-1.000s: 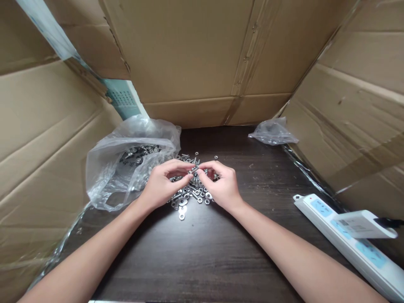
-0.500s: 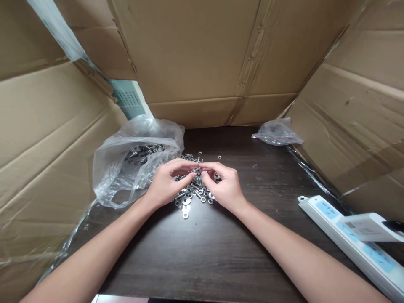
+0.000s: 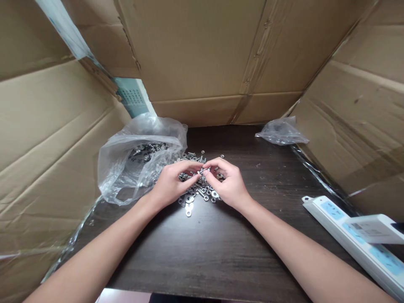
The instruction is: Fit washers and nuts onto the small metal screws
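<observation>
My left hand [image 3: 172,183] and my right hand [image 3: 229,183] meet fingertip to fingertip over a pile of loose hardware. Between them they pinch a small silvery bolt [image 3: 201,171], lying roughly sideways. Whether a nut or washer sits on it is too small to tell. Thumbs and forefingers of both hands are closed on it. Below and around the fingers, metal bolts, nuts [image 3: 206,198] and washers [image 3: 189,199] are spread on the dark wooden table [image 3: 195,252]. My hands hide the middle of the pile.
To the left, an open clear plastic bag [image 3: 115,168] holds more bolts [image 3: 151,149]. A smaller clear bag [image 3: 280,131] lies at the back right. A white power strip [image 3: 350,235] with a plug [image 3: 374,229] runs along the right. Cardboard walls [image 3: 202,54] enclose the table.
The view has shifted slightly, so everything sits a little further right. The bolt between my fingertips has turned to lie more sideways, and both hands stay together over the pile.
</observation>
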A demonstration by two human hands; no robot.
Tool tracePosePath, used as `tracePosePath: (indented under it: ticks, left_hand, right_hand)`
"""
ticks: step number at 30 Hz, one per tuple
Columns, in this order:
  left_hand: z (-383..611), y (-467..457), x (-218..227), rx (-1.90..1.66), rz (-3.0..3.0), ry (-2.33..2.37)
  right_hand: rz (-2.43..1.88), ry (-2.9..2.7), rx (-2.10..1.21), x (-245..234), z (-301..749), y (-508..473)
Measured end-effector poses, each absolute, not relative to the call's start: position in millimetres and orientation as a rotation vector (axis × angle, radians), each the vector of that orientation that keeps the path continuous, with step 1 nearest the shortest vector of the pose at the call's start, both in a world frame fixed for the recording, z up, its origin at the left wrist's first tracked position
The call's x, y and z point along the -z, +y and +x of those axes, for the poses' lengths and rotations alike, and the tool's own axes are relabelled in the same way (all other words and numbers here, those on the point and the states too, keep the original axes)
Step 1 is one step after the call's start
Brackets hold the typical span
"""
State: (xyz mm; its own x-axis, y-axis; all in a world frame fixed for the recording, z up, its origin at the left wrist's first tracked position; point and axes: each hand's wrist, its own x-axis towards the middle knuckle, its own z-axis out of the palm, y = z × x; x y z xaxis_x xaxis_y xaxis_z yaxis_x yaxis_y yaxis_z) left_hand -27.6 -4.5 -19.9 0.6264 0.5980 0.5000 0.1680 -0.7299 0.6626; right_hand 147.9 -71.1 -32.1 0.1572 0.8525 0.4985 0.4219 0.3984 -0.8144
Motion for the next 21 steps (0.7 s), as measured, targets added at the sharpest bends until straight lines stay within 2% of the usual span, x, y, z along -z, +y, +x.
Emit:
tracePosePath:
  ticks: [3,9,14,21]
  left_hand:
    - [-29.4,-1.9,18.8,-1.035,2.34,0.598]
    - [-34.4,3.9,14.3,-1.108,2.447,0.643]
    - [-35.5,6.4,15.6,-1.105,2.507,0.659]
    - [-35.2,6.7,21.5,-1.092,2.553,0.621]
  right_hand:
    - [-1.231,-1.456,-0.432,29.9,153.7,-70.6]
    - [-1.424,-1.587,-0.148,28.3,173.9,-69.1]
    - [-1.544,-1.623,-0.173,30.2,190.9,-67.9]
    - [-1.55,-1.978,-0.274,27.3,198.6,-70.0]
